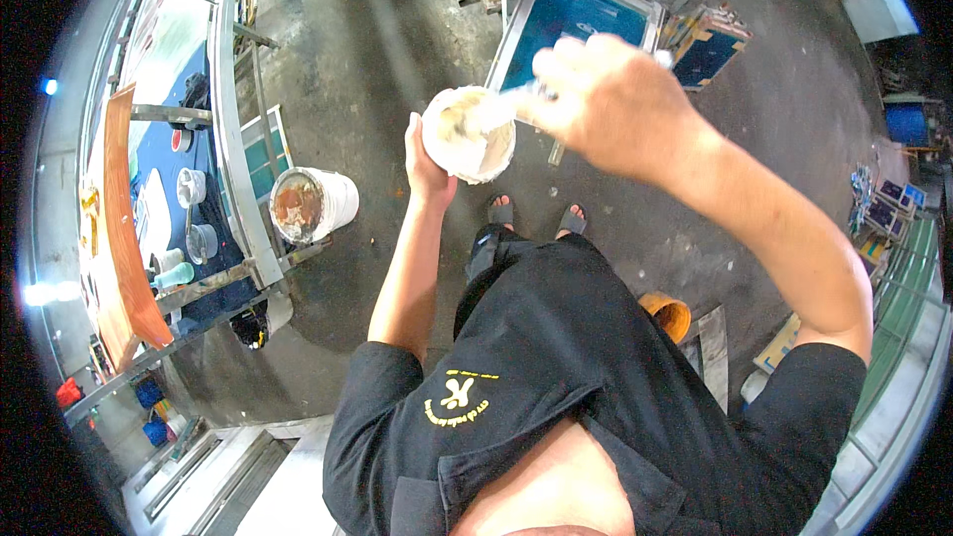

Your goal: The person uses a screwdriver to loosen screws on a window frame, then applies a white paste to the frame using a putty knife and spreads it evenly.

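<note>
A white cup with cream-coloured, pasty material inside is held at chest height by my left hand, its fingers wrapped round the cup's side and underneath. My right hand is closed on a light-coloured tool that reaches into the cup; the hand hides much of it, so I cannot tell its exact kind. Beyond my hands lies a framed blue screen near the floor.
A white bucket with brown residue stands left of me beside a metal-framed bench holding containers and a wooden board. An orange bucket is behind my right leg. Stacked frames lie at the right.
</note>
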`<action>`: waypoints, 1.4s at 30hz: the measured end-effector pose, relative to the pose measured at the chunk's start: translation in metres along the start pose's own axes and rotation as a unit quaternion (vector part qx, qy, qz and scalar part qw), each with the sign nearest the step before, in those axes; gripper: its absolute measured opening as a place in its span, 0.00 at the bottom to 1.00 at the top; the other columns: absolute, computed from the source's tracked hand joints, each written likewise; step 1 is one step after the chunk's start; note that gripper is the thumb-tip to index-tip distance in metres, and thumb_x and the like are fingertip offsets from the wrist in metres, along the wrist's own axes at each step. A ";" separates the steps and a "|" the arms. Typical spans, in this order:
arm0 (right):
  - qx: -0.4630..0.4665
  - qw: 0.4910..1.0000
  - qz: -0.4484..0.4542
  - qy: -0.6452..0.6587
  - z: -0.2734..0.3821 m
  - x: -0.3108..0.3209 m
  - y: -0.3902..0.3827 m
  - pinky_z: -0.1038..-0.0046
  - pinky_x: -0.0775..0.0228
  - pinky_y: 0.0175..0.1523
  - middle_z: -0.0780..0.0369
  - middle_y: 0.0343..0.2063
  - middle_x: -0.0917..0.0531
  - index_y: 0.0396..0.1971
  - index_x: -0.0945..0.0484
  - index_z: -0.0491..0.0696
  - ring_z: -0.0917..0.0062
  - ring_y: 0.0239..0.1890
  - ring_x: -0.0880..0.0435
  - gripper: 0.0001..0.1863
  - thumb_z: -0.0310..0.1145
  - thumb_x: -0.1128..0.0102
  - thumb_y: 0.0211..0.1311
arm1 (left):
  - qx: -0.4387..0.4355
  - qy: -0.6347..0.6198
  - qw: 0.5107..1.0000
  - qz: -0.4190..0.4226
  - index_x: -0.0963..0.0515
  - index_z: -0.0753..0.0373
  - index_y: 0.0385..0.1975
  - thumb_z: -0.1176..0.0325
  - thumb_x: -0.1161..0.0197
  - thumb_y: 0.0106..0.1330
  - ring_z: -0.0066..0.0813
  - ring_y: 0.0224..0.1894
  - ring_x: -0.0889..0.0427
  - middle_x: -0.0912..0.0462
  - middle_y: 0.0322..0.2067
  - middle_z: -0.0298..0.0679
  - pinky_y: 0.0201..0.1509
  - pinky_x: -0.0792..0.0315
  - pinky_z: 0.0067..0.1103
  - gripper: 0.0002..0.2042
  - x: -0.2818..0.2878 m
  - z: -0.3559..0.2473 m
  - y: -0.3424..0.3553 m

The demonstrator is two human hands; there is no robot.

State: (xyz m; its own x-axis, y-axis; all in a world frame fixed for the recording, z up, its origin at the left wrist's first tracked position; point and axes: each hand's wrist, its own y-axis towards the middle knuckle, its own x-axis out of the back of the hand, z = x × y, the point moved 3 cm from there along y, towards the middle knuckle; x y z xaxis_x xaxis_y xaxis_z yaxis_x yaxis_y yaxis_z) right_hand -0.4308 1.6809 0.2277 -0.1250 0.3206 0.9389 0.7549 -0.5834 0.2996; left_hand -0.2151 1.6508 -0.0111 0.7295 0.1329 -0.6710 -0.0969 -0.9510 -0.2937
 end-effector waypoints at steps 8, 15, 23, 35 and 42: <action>-0.234 0.924 0.202 0.225 0.010 -0.035 -0.047 0.60 0.21 0.26 0.52 0.23 0.16 0.38 0.18 0.51 0.60 0.25 0.14 0.08 0.33 0.46 0.65 | -0.121 0.054 0.987 0.085 0.34 0.67 0.66 0.44 0.55 0.72 0.46 0.61 0.23 0.23 0.59 0.49 0.67 0.30 0.39 0.34 -0.026 -0.044 0.005; -0.412 0.601 0.261 0.633 -0.007 -0.010 -0.041 0.83 0.36 0.19 0.70 0.20 0.22 0.39 0.17 0.50 0.91 0.16 0.28 0.15 0.44 0.47 0.74 | -0.150 0.060 0.981 0.107 0.32 0.64 0.65 0.42 0.56 0.73 0.44 0.59 0.22 0.22 0.56 0.47 0.65 0.29 0.38 0.32 -0.025 -0.029 0.003; -0.182 0.947 0.221 0.148 -0.007 0.003 -0.034 0.54 0.19 0.34 0.52 0.23 0.16 0.38 0.17 0.51 0.58 0.29 0.12 0.12 0.42 0.45 0.69 | 0.075 0.061 0.995 0.023 0.25 0.65 0.58 0.46 0.55 0.77 0.37 0.58 0.20 0.18 0.55 0.42 0.66 0.30 0.33 0.28 -0.033 -0.008 0.002; 0.005 0.999 -0.025 -0.036 -0.015 0.005 -0.034 0.71 0.26 0.46 0.65 0.31 0.18 0.22 0.15 0.54 0.72 0.41 0.16 0.07 0.37 0.39 0.54 | 0.253 0.135 0.953 0.096 0.23 0.67 0.55 0.47 0.56 0.77 0.36 0.54 0.16 0.15 0.52 0.44 0.64 0.26 0.34 0.27 -0.045 0.003 -0.009; -0.272 0.903 0.265 0.201 -0.004 -0.030 -0.068 0.58 0.20 0.40 0.53 0.26 0.16 0.34 0.17 0.48 0.57 0.34 0.13 0.10 0.38 0.43 0.67 | 0.018 0.099 0.993 0.058 0.27 0.69 0.59 0.47 0.57 0.76 0.44 0.55 0.17 0.18 0.54 0.49 0.63 0.25 0.38 0.30 -0.042 -0.027 0.002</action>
State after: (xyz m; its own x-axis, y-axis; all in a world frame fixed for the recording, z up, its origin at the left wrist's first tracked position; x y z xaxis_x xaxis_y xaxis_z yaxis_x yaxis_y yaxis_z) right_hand -0.4809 1.7077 0.1795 -0.1458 -0.3440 0.9276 0.3638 -0.8905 -0.2731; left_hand -0.2276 1.6356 0.0352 0.8300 -0.0382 -0.5565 -0.2104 -0.9454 -0.2490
